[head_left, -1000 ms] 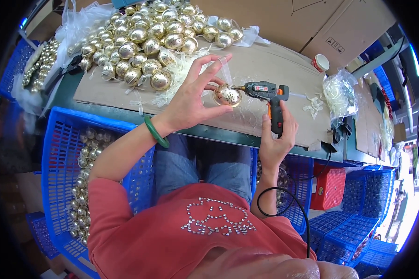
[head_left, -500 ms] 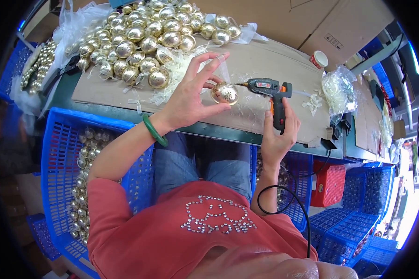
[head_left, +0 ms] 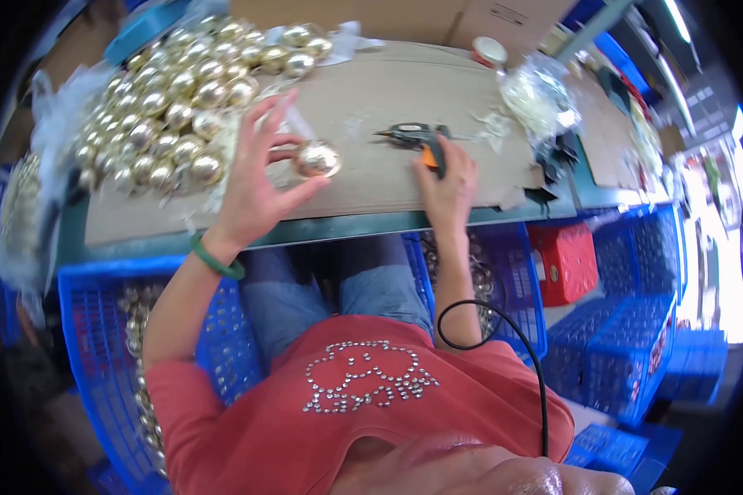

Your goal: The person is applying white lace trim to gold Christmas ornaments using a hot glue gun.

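Note:
My left hand (head_left: 256,169) is closed on a shiny gold ball ornament (head_left: 315,159), with the thumb below it and fingertips behind. A sheer whitish ribbon (head_left: 300,124) runs from the ball up toward my raised fingertips. My right hand (head_left: 451,183) has its fingers round the handle of a dark glue gun (head_left: 415,134) with an orange trigger. The gun's nozzle points left, apart from the ball. It is low over the cardboard (head_left: 380,177); whether it touches cannot be told.
Many gold balls (head_left: 182,111) are heaped on the table's left side. White ribbon pieces (head_left: 494,128), a clear plastic bag (head_left: 541,95) and a paper cup (head_left: 489,52) lie at right. Blue crates (head_left: 99,355) flank my legs; a red basket (head_left: 565,262) stands at right. A black cable (head_left: 530,351) loops by my right arm.
The glue gun's nozzle has moved away from the ball, and my right hand has lowered it toward the cardboard on the right. My left hand keeps the ball. The whole view has shifted.

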`<state>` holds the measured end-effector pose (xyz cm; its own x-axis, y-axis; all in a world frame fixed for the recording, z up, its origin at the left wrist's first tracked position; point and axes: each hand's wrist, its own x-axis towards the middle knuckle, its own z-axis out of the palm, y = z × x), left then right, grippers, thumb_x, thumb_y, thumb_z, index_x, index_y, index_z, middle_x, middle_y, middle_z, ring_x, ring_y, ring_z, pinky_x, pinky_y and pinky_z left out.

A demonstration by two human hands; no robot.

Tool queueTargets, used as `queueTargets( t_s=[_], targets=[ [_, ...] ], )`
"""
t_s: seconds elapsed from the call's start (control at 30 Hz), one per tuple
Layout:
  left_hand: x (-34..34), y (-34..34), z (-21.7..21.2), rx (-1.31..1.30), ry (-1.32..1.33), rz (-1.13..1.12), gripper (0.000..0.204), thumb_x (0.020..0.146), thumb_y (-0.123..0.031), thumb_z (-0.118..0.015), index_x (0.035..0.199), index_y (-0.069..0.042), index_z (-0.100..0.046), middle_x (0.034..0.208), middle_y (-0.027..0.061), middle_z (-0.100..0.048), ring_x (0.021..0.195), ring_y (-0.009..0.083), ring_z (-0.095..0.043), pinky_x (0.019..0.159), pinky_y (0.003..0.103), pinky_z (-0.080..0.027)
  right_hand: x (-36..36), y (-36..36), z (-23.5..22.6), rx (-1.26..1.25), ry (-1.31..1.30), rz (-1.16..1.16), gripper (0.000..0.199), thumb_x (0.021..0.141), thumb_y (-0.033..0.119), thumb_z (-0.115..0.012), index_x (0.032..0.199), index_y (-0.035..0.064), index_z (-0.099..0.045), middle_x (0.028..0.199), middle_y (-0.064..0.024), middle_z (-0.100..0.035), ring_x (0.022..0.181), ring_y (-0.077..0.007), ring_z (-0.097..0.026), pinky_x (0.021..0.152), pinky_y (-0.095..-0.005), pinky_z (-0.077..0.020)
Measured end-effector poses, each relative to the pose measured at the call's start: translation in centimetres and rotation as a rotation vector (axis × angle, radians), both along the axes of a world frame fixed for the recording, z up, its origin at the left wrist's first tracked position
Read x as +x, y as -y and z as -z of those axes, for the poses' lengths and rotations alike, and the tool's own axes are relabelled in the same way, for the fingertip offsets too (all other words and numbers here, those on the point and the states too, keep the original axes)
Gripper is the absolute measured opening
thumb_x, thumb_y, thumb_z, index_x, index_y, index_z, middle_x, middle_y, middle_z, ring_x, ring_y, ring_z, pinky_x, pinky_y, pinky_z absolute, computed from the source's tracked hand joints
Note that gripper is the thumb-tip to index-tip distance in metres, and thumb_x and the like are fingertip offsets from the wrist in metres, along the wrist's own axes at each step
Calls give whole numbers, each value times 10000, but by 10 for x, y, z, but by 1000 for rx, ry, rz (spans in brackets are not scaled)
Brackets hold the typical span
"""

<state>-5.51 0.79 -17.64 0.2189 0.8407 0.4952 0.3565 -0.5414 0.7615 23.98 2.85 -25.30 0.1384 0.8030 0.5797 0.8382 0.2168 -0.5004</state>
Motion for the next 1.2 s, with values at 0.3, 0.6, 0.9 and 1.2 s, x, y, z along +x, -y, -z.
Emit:
queueTargets(
  t_s=[0.3, 0.6, 0.9, 1.2],
  targets=[
    [4, -2, -2, -5, -11, 12, 1005, 795, -73, -878, 1628, -86, -315, 1627, 99, -325, 1168, 202, -633, 952, 330, -589, -29, 68, -21, 277, -49, -299, 374, 807, 84, -841, 1163, 48, -735, 1236, -156, -701, 1153, -358, -629, 1003, -450, -506],
    [8, -3, -1, 9, 7, 14, 1005, 795, -94, -889, 1634, -115, -336, 1541, 128, -353, 1125, 207, -653, 928, 336, -603, 17, 186, -43, 381, -1, -314, 204, 960, 117, -673, 1126, 1, -705, 1111, -143, -743, 1027, -329, -668, 962, -467, -530],
    [4, -5, 5, 16, -22, -10, 1021, 790, -127, -905, 1638, -131, -336, 1547, 139, -334, 1120, 223, -660, 920, 351, -605, 81, 176, -72, 778, -576, 188, 391, 1126, 221, -425, 1437, -13, -462, 1132, -192, -686, 1004, -259, -655, 935, -384, -514],
    [0, -10, 11, -28, -12, -53, 1018, 794, -117, -895, 1630, -102, -314, 1584, 123, -347, 1158, 232, -642, 916, 340, -602, -42, 57, -120, 501, -989, -475, 297, 1095, 187, -491, 1311, 8, -588, 1058, -129, -717, 916, -208, -671, 842, -343, -531]
  ],
)
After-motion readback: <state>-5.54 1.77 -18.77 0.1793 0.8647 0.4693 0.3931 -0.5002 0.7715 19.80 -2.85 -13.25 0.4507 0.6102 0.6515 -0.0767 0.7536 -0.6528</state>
